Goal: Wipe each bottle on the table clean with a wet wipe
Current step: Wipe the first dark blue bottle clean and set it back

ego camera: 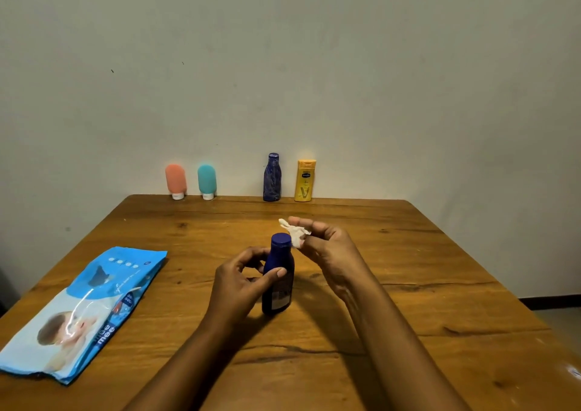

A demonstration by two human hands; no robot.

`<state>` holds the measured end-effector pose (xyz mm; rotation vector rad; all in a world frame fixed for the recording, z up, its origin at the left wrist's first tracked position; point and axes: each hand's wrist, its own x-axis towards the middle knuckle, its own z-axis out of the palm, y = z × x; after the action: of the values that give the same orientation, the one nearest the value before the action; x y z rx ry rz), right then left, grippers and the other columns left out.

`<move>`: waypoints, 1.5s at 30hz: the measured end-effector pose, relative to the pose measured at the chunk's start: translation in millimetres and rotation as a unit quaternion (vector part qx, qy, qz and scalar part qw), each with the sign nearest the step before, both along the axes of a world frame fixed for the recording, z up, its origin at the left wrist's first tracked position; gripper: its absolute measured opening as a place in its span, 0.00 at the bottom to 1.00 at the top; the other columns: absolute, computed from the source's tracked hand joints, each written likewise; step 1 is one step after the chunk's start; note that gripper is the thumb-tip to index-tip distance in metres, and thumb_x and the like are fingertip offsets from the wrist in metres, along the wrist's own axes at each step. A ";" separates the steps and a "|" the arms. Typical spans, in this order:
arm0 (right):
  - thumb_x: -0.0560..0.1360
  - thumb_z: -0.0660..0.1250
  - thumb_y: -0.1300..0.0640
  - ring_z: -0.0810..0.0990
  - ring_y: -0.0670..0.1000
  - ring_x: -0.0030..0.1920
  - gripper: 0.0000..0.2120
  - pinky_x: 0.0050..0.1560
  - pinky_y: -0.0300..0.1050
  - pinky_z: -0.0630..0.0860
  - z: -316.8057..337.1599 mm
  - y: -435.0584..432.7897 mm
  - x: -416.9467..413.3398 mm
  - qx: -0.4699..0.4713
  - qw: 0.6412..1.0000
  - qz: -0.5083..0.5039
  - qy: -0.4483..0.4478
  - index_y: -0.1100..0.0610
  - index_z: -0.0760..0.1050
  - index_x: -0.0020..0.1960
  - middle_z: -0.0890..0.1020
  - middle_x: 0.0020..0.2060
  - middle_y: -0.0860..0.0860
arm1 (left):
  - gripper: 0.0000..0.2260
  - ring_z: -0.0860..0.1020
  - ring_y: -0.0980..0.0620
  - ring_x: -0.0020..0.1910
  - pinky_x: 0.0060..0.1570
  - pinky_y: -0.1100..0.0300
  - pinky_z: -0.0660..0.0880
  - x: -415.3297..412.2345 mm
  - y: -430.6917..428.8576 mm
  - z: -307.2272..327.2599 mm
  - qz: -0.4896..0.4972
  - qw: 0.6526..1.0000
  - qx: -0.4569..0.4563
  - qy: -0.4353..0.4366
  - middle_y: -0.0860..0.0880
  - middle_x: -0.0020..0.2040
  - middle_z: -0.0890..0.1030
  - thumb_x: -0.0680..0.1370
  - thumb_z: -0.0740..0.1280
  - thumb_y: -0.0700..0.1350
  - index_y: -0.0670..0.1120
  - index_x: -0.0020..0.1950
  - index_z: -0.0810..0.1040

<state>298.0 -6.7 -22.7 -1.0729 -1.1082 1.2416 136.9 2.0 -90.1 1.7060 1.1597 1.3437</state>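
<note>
A dark blue bottle (278, 280) with a blue cap stands upright in the middle of the wooden table (408, 285). My left hand (240, 280) grips its body from the left, thumb across the front. My right hand (327, 241) pinches a crumpled white wet wipe (294, 231) just right of the bottle's cap. Along the far edge by the wall stand an orange tube (175, 180), a teal tube (207, 181), a second dark blue bottle (272, 178) and a yellow bottle (305, 180).
A blue pack of baby wipes (81, 310) lies flat on the table's left side. The pale wall rises directly behind the far bottles. The table's right edge drops to the floor at the far right.
</note>
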 end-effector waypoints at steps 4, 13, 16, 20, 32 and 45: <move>0.74 0.67 0.65 0.76 0.37 0.53 0.18 0.50 0.32 0.75 -6.8 -10.5 -5.1 0.096 0.968 -0.066 -0.221 0.49 0.77 0.60 0.79 0.57 0.42 | 0.15 0.76 0.69 0.43 0.35 0.72 0.75 5.3 -5.6 0.4 0.003 0.999 -0.010 -0.036 0.52 0.48 0.80 0.71 0.75 0.38 0.55 0.50 0.78; 0.71 0.72 0.62 0.79 0.43 0.44 0.09 0.41 0.29 0.74 -24.8 -21.4 -19.4 0.312 0.822 -0.212 -0.427 0.55 0.80 0.51 0.82 0.45 0.48 | 0.14 0.80 0.56 0.48 0.43 0.57 0.80 10.3 -7.3 -8.9 0.035 0.999 -0.010 -0.038 0.62 0.47 0.80 0.70 0.77 0.41 0.55 0.51 0.80; 0.69 0.73 0.65 0.78 0.45 0.46 0.09 0.43 0.29 0.73 -29.6 -14.0 -17.3 0.351 0.800 -0.193 -0.447 0.57 0.79 0.48 0.80 0.46 0.49 | 0.13 0.78 0.59 0.46 0.40 0.64 0.79 9.7 -6.8 -8.1 0.043 0.999 0.013 -0.024 0.57 0.46 0.81 0.70 0.76 0.41 0.55 0.49 0.80; 0.70 0.73 0.64 0.76 0.42 0.47 0.06 0.43 0.29 0.74 -33.6 -2.7 -0.2 0.353 0.817 -0.184 -0.418 0.58 0.79 0.46 0.77 0.47 0.50 | 0.14 0.77 0.61 0.47 0.38 0.66 0.77 6.2 -4.0 -7.8 0.054 0.998 0.041 0.014 0.58 0.47 0.82 0.71 0.76 0.43 0.58 0.50 0.78; 0.76 0.66 0.62 0.81 0.46 0.50 0.07 0.47 0.40 0.79 -4.5 12.2 3.2 0.101 0.985 -0.010 -0.139 0.53 0.80 0.50 0.83 0.49 0.48 | 0.18 0.76 0.73 0.53 0.48 0.71 0.77 -12.8 17.0 5.6 -0.082 0.992 0.015 0.093 0.64 0.52 0.78 0.75 0.72 0.41 0.59 0.58 0.74; 0.74 0.69 0.54 0.79 0.45 0.48 0.04 0.45 0.42 0.78 -13.3 -3.3 6.2 0.148 0.948 -0.092 -0.265 0.52 0.78 0.49 0.81 0.48 0.47 | 0.30 0.68 0.59 0.66 0.60 0.64 0.69 13.1 -11.3 -3.6 0.039 0.997 0.022 0.065 0.59 0.64 0.70 0.70 0.73 0.57 0.53 0.71 0.71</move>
<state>304.3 -10.0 -36.0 -1.2761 -1.5051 0.6193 150.0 -9.3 -93.7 1.8194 1.2917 1.3290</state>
